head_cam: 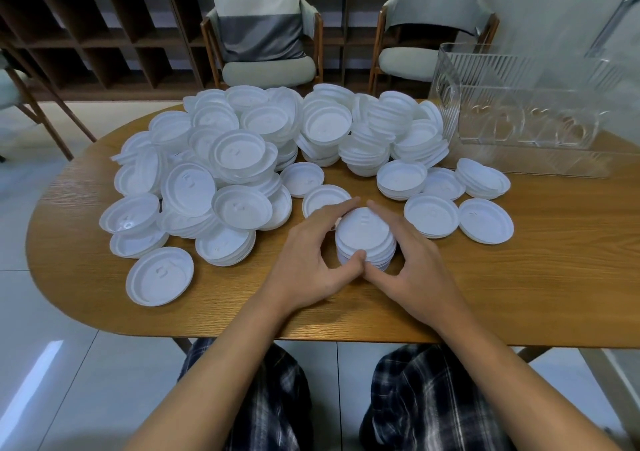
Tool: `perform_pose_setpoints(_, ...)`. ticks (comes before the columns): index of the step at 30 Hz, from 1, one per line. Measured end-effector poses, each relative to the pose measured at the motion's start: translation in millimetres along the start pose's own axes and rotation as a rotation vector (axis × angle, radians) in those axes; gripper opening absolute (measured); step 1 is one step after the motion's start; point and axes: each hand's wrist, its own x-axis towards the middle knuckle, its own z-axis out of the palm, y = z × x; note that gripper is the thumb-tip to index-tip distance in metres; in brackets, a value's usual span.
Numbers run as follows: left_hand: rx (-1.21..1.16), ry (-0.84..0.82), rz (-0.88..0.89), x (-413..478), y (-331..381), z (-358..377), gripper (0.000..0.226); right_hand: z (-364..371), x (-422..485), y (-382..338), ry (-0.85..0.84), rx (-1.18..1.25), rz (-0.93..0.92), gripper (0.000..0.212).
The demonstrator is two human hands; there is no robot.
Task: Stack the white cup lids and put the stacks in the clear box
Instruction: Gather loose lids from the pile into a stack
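Observation:
A short stack of white cup lids [365, 234] stands on the wooden table [519, 294] near its front middle. My left hand [311, 260] wraps its left side and my right hand [412, 260] its right side; thumbs meet at the front, fingertips almost meet behind. A large loose heap of white lids [221, 159] covers the table's left and back. The clear box [519, 118] stands at the back right, with nothing visible inside.
Single lids and low stacks lie to the right of my hands [485, 220] and one lid sits at the front left [160, 275]. Two chairs [266, 66] and a dark shelf unit stand behind the table. My knees are below the front edge.

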Motion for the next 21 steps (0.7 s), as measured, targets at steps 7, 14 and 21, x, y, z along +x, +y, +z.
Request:
perform_pose_setpoints(7, 0.058, 0.063, -0.021, 4.1, -0.2, 3.8, 0.071, 2.6, 1.2, 2.0, 0.013, 0.007, 0.039, 0.095)
perform_pose_setpoints(14, 0.073, 0.062, -0.030, 4.9, 0.0, 4.7, 0.064, 4.0, 0.0, 7.1, 0.001, -0.094, 0.003, 0.095)
perform_pose_setpoints(21, 0.062, 0.056, -0.027, 3.7, -3.9, 2.4, 0.060, 4.3, -1.1, 4.2, -0.003, -0.089, 0.021, 0.100)
